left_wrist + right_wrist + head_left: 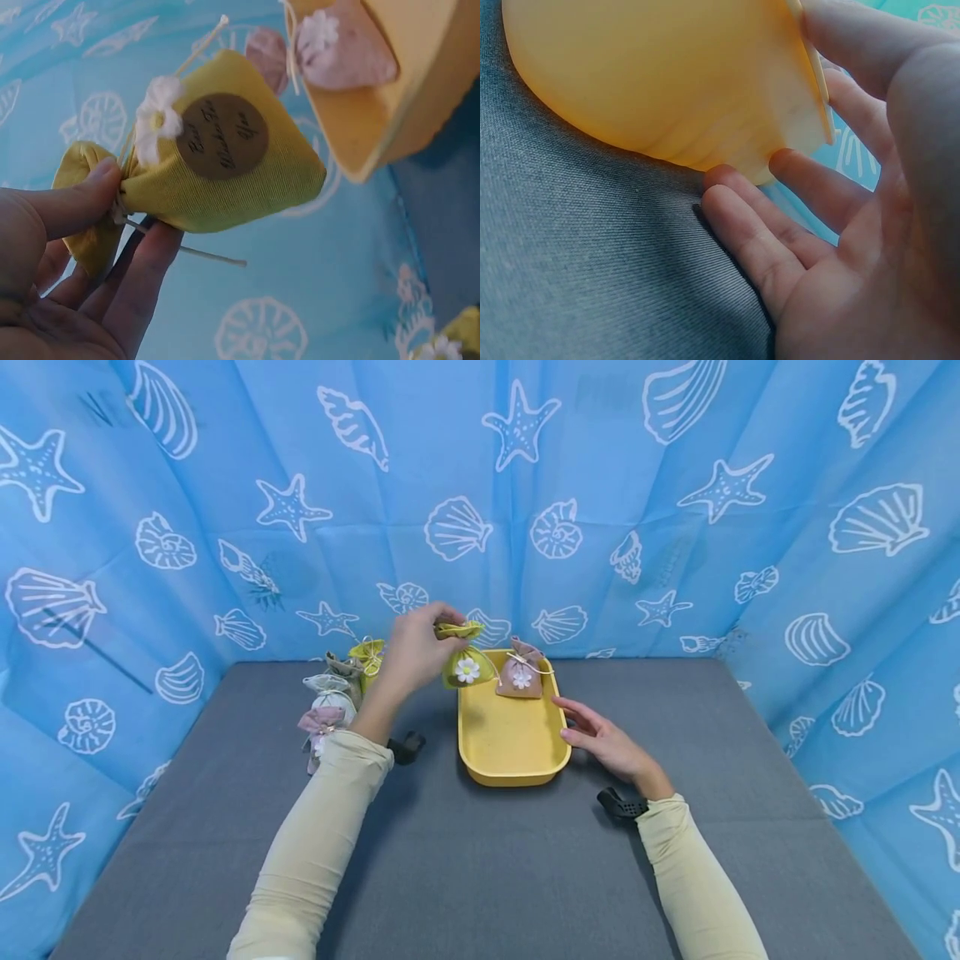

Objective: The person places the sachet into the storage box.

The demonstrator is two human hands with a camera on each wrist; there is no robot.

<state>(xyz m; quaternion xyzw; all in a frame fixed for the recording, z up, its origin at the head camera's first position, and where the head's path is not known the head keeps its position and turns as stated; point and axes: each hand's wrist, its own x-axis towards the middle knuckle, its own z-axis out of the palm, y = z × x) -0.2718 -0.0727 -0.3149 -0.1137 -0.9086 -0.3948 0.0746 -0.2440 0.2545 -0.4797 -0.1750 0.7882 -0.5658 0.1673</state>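
Waiting at your left are more drawstring sachets (330, 702) on the grey tabletop (480, 860). Your left hand (412, 652) is pinching the yellow-green daisy sachet (467, 667) by its gathered neck, raised above the yellow tray's (510, 768) far left corner; lowering beside the pink sachet (521, 677) appears due. Your right hand (607, 743) is resting flat-fingered against the tray's right wall, gripping nothing.

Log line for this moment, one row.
left hand: pinches yellow pouch by its neck above tray's far-left corner | right hand: open, fingers against yellow tray | pink pouch: in tray
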